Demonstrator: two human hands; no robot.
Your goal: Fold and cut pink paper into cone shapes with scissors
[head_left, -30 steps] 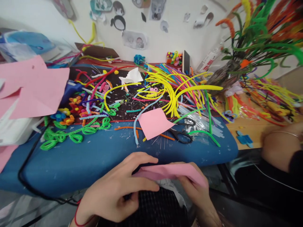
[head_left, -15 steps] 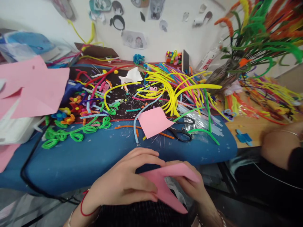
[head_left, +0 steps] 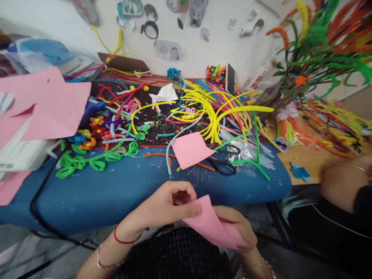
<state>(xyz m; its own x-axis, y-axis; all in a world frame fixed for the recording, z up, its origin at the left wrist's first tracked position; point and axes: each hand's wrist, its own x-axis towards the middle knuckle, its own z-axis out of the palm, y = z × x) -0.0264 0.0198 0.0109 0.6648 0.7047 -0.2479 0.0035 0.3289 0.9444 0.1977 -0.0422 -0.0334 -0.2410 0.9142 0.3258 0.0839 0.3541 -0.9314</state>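
Observation:
A piece of pink paper (head_left: 210, 224) is held between both hands over the lap, in front of the table's edge. My left hand (head_left: 170, 205) pinches its upper left part between thumb and curled fingers. Around its right side my right hand (head_left: 238, 224) is closed, its fingers partly hidden by the paper. Another pink paper piece (head_left: 192, 150) lies on the table just beyond the hands, its right corner by black scissors (head_left: 225, 166).
Pipe cleaners (head_left: 212, 112) cover the blue table (head_left: 116, 197). Green looped stems (head_left: 97, 164) and a large pink sheet (head_left: 55, 104) are at left. A vase of stems (head_left: 274, 91) stands at back right. Another person's arm (head_left: 345, 178) rests at right.
The pink paper has turned and now looks more closed up. My left hand's fingers, spread over it before, have curled into a pinch at its upper left part.

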